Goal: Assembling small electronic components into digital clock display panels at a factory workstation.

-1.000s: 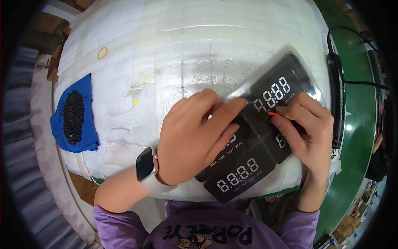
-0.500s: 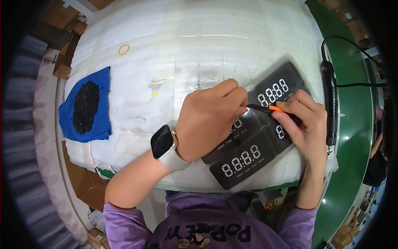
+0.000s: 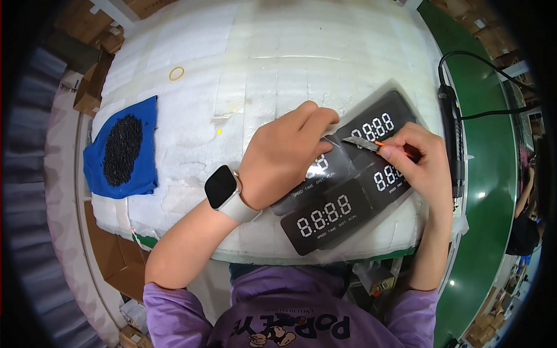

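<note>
Several black display panels [image 3: 360, 204] with white digits lie close together at the front right, with clear film around their edges. In my right hand [image 3: 419, 156] is a utility knife [image 3: 362, 143] with an orange and black handle, its blade pointing left over the upper panel. My left hand [image 3: 284, 152], with a watch [image 3: 223, 188] on the wrist, is bent over the left panel near the blade tip. Its thumb and fingers are drawn together at the panel's upper edge; what they grip is hidden. A gap separates the blade tip from those fingers.
A blue cloth [image 3: 148, 168] carrying a heap of small black pieces [image 3: 122, 151] lies at the left. A yellow rubber band [image 3: 176, 73] rests farther back on the white padded table [image 3: 290, 40]. A black corded tool [image 3: 451, 139] lies along the right edge.
The knife blade has come away from my left fingertips and now shows its flat side. My left hand has shifted slightly left. The whole view has moved a little.
</note>
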A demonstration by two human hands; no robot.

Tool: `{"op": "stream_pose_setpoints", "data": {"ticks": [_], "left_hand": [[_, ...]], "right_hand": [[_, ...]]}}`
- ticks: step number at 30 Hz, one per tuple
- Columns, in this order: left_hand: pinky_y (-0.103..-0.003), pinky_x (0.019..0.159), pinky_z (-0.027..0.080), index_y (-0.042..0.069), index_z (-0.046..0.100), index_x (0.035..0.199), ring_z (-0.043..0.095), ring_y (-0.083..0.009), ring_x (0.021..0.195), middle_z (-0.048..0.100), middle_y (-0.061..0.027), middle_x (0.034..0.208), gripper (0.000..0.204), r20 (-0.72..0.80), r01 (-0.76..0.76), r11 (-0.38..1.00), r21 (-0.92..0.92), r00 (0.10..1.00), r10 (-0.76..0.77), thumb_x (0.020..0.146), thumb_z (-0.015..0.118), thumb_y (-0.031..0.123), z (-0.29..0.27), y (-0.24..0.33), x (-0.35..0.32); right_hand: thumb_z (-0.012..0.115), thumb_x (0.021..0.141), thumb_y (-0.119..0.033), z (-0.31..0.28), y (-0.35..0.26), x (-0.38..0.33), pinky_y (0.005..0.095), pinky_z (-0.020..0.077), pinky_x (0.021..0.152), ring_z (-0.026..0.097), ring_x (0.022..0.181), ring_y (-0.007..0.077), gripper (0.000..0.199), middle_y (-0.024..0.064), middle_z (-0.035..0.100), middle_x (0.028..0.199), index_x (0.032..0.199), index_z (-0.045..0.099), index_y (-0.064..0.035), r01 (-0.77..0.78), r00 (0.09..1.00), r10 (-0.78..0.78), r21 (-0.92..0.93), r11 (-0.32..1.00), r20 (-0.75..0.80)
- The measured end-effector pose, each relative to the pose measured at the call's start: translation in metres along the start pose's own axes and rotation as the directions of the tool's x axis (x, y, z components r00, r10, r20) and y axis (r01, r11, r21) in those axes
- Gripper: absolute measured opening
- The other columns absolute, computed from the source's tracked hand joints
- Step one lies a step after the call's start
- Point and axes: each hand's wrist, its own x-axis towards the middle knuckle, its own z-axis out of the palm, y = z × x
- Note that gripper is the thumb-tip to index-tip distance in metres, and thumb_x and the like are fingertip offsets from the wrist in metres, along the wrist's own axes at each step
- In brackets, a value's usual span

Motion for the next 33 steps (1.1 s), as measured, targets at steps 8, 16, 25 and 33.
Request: {"op": "stream_pose_setpoints", "data": {"ticks": [8, 16, 25, 33], "left_hand": [[-0.035, 0.066, 0.052, 0.005, 0.066, 0.1, 0.066, -0.0268, 0.078, 0.061, -0.008, 0.094, 0.019, 0.053, -0.031, 1.0, 0.006, 0.998, 0.03, 0.083, 0.072, -0.001, 0.0, -0.004, 0.003], [-0.036, 0.066, 0.051, 0.004, 0.061, 0.092, 0.065, -0.0275, 0.08, 0.06, -0.0087, 0.092, 0.011, 0.082, -0.065, 0.975, 0.211, 0.995, 0.048, 0.085, 0.069, 0.0, 0.002, 0.001, 0.004], [-0.046, 0.106, 0.046, 0.004, 0.057, 0.09, 0.067, -0.0295, 0.117, 0.074, -0.012, 0.112, 0.006, 0.444, 0.039, 0.861, -0.507, 0.868, 0.222, 0.095, 0.06, 0.005, -0.07, -0.012, -0.001], [-0.027, 0.066, 0.043, 0.007, 0.058, 0.098, 0.038, -0.0056, 0.061, 0.038, 0.0065, 0.067, 0.017, -0.084, 0.254, 0.687, -0.681, 0.904, -0.419, 0.105, 0.052, 0.021, -0.12, -0.047, -0.004]], "right_hand": [[0.079, 0.081, -0.006, -0.003, -0.002, 0.001, 0.0299, 0.0367, 0.056, 0.049, 0.06, 0.0154, 0.013, 0.0072, 0.055, 0.069, 0.083, 0.07, 0.0029, 0.03, 1.0, -0.029, -0.057, 0.998, 0.011], [0.078, 0.087, -0.009, -0.009, 0.002, 0.002, 0.024, 0.0356, 0.053, 0.047, 0.059, 0.005, 0.016, -0.0007, 0.058, 0.068, 0.08, 0.069, 0.0024, -0.204, 0.978, 0.198, 0.124, 0.971, 0.062], [0.076, 0.093, -0.02, -0.012, 0.016, 0.003, 0.0199, 0.0333, 0.045, 0.046, 0.047, 0.0015, 0.027, -0.0039, 0.058, 0.06, 0.075, 0.065, -0.0031, -0.312, 0.949, 0.282, 0.302, 0.901, 0.14], [0.077, 0.092, -0.023, -0.008, 0.017, 0.003, 0.0207, 0.0333, 0.045, 0.047, 0.048, 0.0029, 0.027, -0.0037, 0.056, 0.06, 0.078, 0.067, -0.0026, -0.274, 0.962, 0.259, 0.281, 0.92, 0.089]]}}
